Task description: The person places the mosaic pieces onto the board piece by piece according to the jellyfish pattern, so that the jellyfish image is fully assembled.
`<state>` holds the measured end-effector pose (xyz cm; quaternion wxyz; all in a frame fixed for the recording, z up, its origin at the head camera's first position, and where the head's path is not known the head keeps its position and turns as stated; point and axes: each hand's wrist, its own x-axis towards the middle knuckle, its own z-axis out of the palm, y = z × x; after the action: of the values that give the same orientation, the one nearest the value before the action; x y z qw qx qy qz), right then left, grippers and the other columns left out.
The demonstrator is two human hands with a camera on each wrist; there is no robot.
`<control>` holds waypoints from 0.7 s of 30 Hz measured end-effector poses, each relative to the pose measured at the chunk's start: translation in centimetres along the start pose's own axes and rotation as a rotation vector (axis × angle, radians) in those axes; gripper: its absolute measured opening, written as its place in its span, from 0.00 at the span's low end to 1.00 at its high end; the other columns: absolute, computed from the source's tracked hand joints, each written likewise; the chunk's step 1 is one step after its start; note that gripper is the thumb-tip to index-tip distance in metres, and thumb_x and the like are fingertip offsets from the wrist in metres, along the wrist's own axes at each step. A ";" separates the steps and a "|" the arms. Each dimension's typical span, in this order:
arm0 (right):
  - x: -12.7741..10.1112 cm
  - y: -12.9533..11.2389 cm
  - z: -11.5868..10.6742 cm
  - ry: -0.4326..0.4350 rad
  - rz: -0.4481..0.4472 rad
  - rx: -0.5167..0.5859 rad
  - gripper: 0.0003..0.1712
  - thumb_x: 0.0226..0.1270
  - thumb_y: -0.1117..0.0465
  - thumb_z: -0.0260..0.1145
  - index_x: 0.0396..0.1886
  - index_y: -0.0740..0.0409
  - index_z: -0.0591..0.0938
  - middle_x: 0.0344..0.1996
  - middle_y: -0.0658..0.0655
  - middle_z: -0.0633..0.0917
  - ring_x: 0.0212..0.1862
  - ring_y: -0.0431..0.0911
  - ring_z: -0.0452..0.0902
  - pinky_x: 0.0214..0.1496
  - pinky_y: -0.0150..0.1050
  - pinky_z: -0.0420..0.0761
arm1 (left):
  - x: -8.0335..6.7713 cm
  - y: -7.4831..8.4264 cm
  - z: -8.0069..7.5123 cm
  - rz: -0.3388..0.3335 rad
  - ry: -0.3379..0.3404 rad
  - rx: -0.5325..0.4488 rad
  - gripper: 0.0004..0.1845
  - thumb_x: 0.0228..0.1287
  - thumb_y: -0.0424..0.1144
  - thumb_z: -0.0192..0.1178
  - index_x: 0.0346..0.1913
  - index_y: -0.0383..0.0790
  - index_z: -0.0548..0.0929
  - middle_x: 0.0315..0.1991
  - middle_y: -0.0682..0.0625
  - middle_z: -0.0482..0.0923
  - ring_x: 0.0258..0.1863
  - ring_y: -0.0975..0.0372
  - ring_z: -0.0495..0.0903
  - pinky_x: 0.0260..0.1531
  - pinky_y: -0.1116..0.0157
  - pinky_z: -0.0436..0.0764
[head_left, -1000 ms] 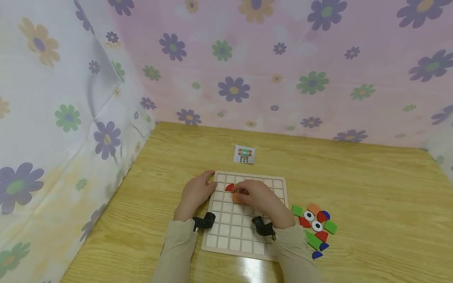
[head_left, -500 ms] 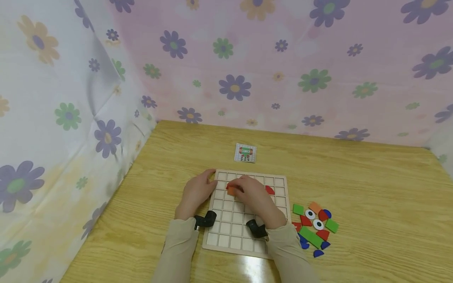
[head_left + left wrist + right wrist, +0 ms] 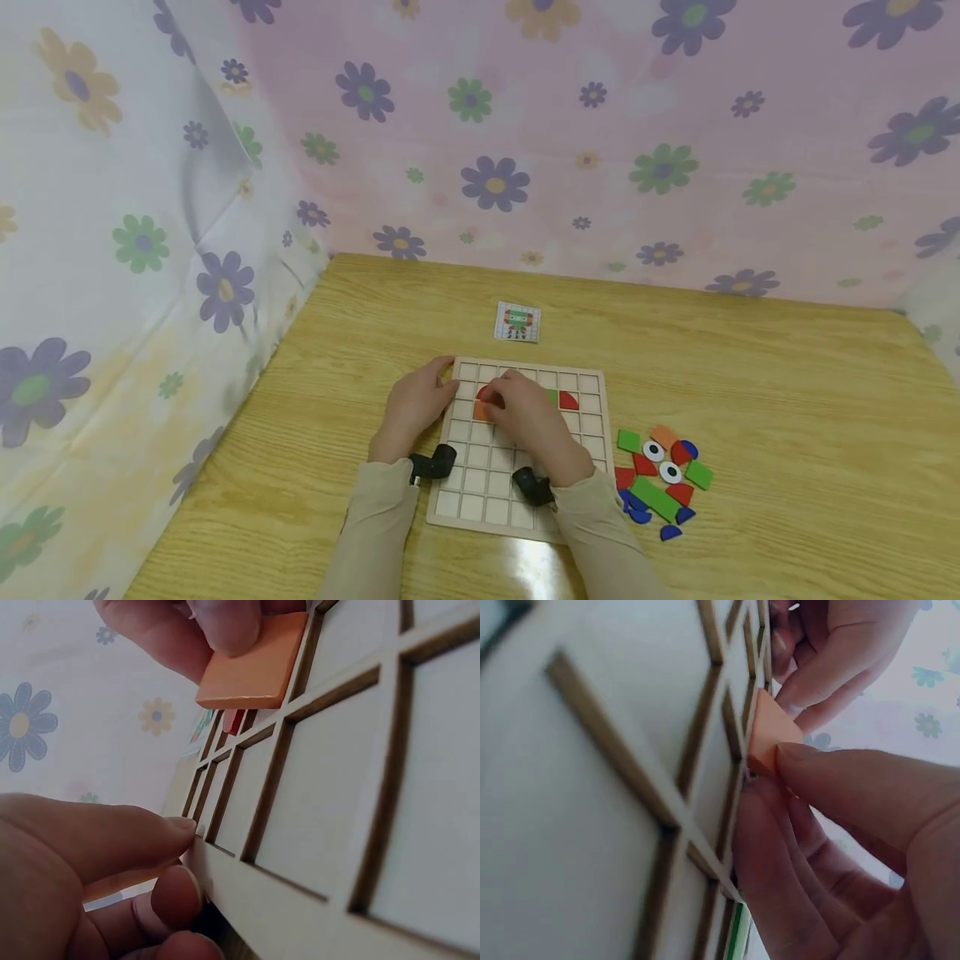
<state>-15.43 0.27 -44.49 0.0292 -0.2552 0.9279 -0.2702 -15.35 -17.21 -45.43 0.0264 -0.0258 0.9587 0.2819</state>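
— Head view, item one? 
— Right hand pinching an orange square tile over the gridded wooden board, upper left cells.

— Wrist views? 
— Left hand grips the board's edge; tile tilted, likely needs levelling into its cell.

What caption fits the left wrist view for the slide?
Right hand presses an orange square tile onto the wooden grid board while the left hand grips its edge.
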 end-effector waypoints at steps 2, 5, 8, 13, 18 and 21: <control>0.0 0.0 0.1 0.015 0.005 -0.007 0.02 0.53 0.62 0.66 0.29 0.51 0.83 0.27 0.46 0.73 0.28 0.38 0.70 0.32 0.33 0.71 | 0.0 0.0 0.0 -0.003 -0.001 -0.004 0.23 0.60 0.46 0.54 0.59 0.48 0.71 0.18 0.56 0.70 0.18 0.63 0.68 0.21 0.65 0.66; 0.0 0.0 0.3 0.025 0.009 -0.013 0.04 0.53 0.63 0.67 0.29 0.51 0.83 0.27 0.46 0.73 0.28 0.38 0.69 0.31 0.32 0.71 | 0.0 0.0 -0.1 -0.003 -0.002 -0.007 0.23 0.60 0.46 0.54 0.59 0.48 0.71 0.18 0.56 0.70 0.18 0.63 0.68 0.21 0.65 0.66; 0.0 0.1 0.3 0.025 0.011 -0.020 0.05 0.54 0.62 0.67 0.32 0.50 0.83 0.28 0.45 0.73 0.28 0.38 0.70 0.32 0.33 0.71 | 0.0 0.0 -0.1 0.004 -0.001 -0.010 0.23 0.60 0.46 0.54 0.59 0.47 0.71 0.18 0.56 0.70 0.18 0.63 0.68 0.21 0.65 0.66; -0.1 0.0 -0.1 0.000 0.007 -0.004 0.05 0.56 0.58 0.65 0.33 0.49 0.82 0.28 0.44 0.74 0.29 0.37 0.70 0.33 0.34 0.71 | 0.0 0.1 -0.1 0.008 -0.005 -0.012 0.23 0.60 0.46 0.54 0.59 0.47 0.71 0.19 0.56 0.70 0.18 0.63 0.68 0.22 0.65 0.66; -0.3 -0.1 -0.4 -0.042 -0.008 -0.002 0.07 0.59 0.55 0.62 0.36 0.48 0.82 0.29 0.43 0.77 0.30 0.36 0.70 0.34 0.33 0.71 | -0.1 0.1 -0.2 -0.002 -0.011 -0.018 0.23 0.60 0.46 0.54 0.59 0.48 0.71 0.19 0.56 0.71 0.18 0.64 0.69 0.22 0.64 0.67; -0.5 -0.1 -0.6 -0.060 -0.018 -0.008 0.08 0.60 0.54 0.62 0.37 0.47 0.82 0.29 0.42 0.78 0.29 0.36 0.69 0.33 0.33 0.71 | -0.1 0.2 -0.2 0.000 -0.010 -0.018 0.23 0.60 0.46 0.54 0.59 0.48 0.71 0.18 0.56 0.70 0.17 0.64 0.69 0.22 0.64 0.67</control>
<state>-15.03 0.74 -43.98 0.0535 -0.2718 0.9253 -0.2591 -15.30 -17.17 -45.17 0.0309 -0.0248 0.9560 0.2907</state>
